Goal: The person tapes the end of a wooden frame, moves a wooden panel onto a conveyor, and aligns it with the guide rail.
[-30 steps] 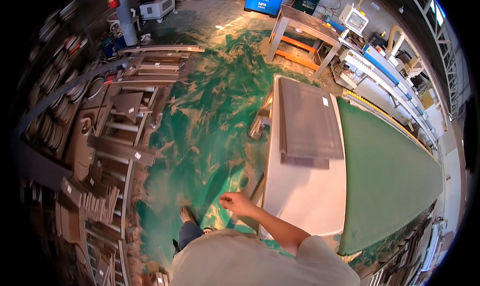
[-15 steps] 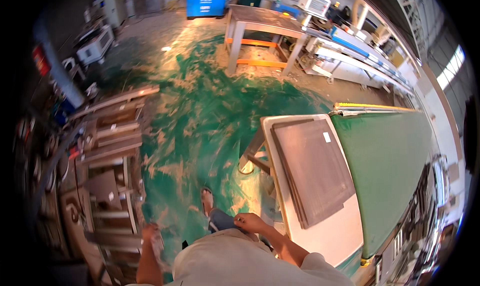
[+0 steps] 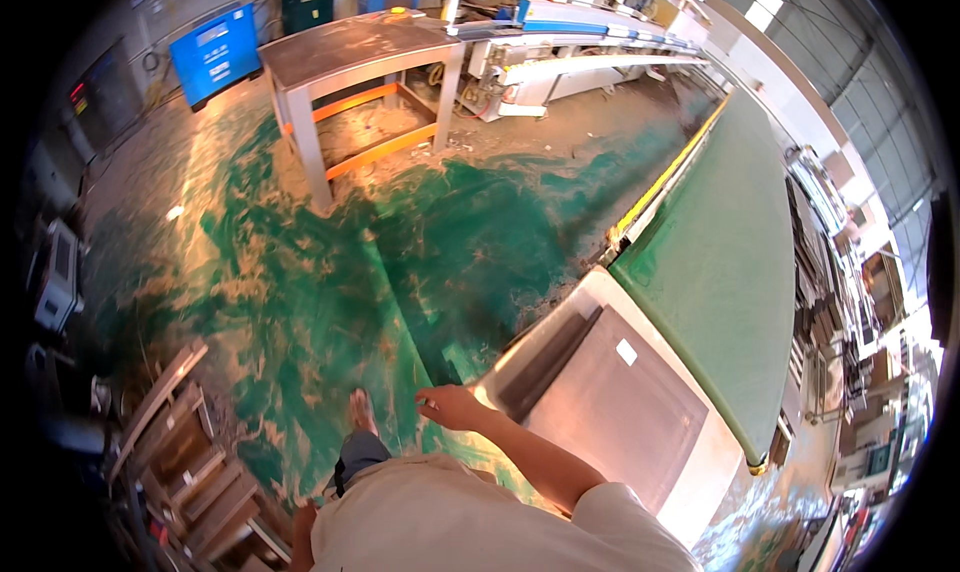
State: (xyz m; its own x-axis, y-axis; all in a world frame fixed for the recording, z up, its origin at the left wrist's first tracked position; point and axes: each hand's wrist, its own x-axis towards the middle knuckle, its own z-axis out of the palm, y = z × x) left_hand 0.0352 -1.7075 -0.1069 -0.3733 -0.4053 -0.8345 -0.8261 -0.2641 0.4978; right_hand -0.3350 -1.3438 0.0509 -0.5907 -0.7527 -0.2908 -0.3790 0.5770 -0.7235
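Note:
My right hand (image 3: 448, 408) hangs loosely in front of my body, its fingers a little bent and apart, with nothing visible in it. Nearest to it is a pale-topped table (image 3: 715, 442), which carries a stack of flat brown panels (image 3: 610, 402). A small white label lies on the top panel. My left hand (image 3: 304, 520) is low at my left side; its fingers are mostly hidden, so what it may hold cannot be seen. One foot (image 3: 362, 410) is forward on the green floor (image 3: 310, 322).
A long green conveyor belt (image 3: 720, 272) with a yellow edge strip runs along the right. Ahead stands a brown-topped workbench (image 3: 350, 50) with orange rails, beside a blue cabinet (image 3: 215, 54). A long machine (image 3: 590, 57) is behind. Wooden frames (image 3: 190, 462) lie at lower left.
My view has turned right and I have stepped forward. The workbench and panel stack appear further left and closer. My left hand has dropped back toward my side; my right hand has swung outward.

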